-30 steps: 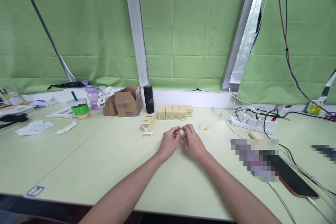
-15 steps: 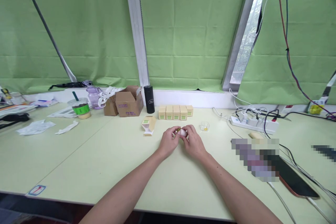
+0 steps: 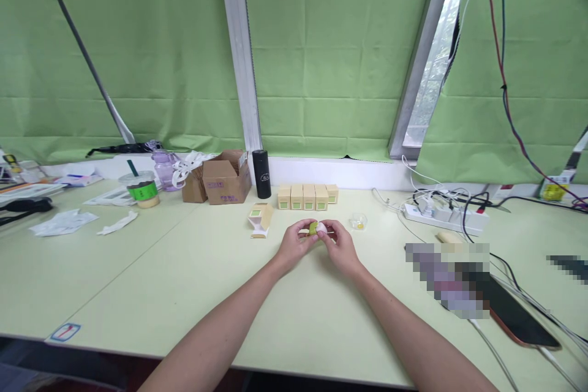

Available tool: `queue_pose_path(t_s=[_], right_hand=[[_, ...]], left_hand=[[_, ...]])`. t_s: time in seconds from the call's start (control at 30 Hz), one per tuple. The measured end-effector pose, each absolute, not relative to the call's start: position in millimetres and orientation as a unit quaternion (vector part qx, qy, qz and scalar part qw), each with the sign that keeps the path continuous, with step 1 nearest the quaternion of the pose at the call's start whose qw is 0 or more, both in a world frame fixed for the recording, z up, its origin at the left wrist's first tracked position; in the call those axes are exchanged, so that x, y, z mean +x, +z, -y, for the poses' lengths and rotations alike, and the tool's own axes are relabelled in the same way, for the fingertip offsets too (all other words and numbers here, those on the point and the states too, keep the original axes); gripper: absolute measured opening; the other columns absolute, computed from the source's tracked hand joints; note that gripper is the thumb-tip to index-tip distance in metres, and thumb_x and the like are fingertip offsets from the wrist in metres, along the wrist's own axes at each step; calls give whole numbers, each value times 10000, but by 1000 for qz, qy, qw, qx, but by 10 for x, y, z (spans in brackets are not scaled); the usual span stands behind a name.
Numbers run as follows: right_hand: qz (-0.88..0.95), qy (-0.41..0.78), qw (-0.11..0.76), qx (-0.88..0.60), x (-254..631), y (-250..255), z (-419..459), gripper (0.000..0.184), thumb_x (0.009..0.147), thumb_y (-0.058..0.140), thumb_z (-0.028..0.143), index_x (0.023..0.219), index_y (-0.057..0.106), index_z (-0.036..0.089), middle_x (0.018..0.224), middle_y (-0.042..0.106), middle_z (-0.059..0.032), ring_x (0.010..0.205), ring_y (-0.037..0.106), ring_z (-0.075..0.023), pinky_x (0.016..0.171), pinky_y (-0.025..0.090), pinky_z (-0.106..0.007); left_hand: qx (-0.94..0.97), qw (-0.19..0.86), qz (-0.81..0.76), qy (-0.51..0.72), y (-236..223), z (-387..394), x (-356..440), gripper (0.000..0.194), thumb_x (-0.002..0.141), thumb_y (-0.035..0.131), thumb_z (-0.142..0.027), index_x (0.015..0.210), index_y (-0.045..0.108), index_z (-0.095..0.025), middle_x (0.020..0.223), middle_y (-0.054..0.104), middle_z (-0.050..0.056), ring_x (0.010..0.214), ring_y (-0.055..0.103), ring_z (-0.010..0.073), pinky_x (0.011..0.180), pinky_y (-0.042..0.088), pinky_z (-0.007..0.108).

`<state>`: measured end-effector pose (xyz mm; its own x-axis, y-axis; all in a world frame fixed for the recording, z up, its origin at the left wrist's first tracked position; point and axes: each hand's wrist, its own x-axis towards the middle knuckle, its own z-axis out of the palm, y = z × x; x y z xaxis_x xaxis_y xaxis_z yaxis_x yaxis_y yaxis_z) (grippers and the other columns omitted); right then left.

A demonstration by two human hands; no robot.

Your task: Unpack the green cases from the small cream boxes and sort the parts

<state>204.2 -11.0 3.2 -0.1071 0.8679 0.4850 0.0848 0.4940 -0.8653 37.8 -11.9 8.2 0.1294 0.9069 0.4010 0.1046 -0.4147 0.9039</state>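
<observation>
A small rounded object, part green and part white (image 3: 321,228), is held up between my two hands just above the table; its exact kind is too small to make out. My left hand (image 3: 293,243) pinches its green side. The white side is gripped by the fingers and thumb of my right hand (image 3: 341,244). An opened small carton (image 3: 260,220) with its flap folded out lies beyond my left hand. To the right of my right hand sits a clear plastic tray (image 3: 358,222) with something yellow in it.
Several small cream boxes (image 3: 309,197) stand in a row behind my hands. Near the wall are a black bottle (image 3: 261,174), a cardboard box (image 3: 226,182) and a green-banded cup (image 3: 141,190). A power strip (image 3: 444,218), cables and a phone (image 3: 514,309) lie on the right.
The small object has been turned between my fingers, and more of its green side now shows. My hands have shifted only slightly. The things on the table stay where they were.
</observation>
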Motion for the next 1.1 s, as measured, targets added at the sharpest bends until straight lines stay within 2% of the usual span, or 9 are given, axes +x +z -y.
queue_pose_path(t_s=[0.17,0.37,0.47,0.57,0.77,0.97,1.1], right_hand=[[623,394,566,-369,2015,59,110,428,881,665,597,1040,686,201,996,733,-84,912,681,-241,859,552,-385],[565,436,601,-359,2019,-7,14,484,846,681,656,1007,693,200,990,741,-85,912,684,-253,878,551,-417],[485,486,631,-362,2104,-40,-81,530,780,729,693,961,696,195,926,727,-71,841,694,-243,854,562,-424],[414,554,639,-338,2194,-50,-140,513,740,768,682,923,684,210,931,730,-78,822,702,-247,766,587,-409],[395,604,620,-307,2211,-40,-118,462,797,715,657,976,679,233,1082,753,-117,872,708,-275,712,602,-422],[439,592,600,-310,2213,3,-80,478,842,655,681,1005,673,232,1119,757,-133,936,715,-297,722,602,-437],[420,610,599,-305,2228,37,-59,434,836,693,638,998,652,238,1153,756,-137,958,715,-297,725,601,-434]], left_hand=[[613,407,-393,552,85,110,443,516,783,828,-472,1152,696,-136,1137,751,149,1043,719,269,946,570,420],[586,426,-396,565,75,98,454,480,757,857,-417,1112,700,-135,1106,769,142,1027,738,264,967,575,433],[557,424,-407,587,41,52,412,507,714,890,-380,1116,704,-133,1124,768,152,1037,737,271,990,564,452],[528,435,-399,611,5,-2,368,551,700,895,-375,1154,700,-130,1211,743,167,1116,715,277,1037,538,452],[470,463,-377,650,-44,-60,328,646,697,885,-395,1240,666,-122,1279,706,182,1179,684,288,1009,556,444],[466,459,-371,659,-34,-46,317,610,728,845,-362,1266,664,-136,1261,714,157,1166,685,274,984,567,424],[461,457,-370,664,-20,-41,317,603,729,836,-347,1266,664,-134,1271,709,160,1160,683,271,984,563,420]])
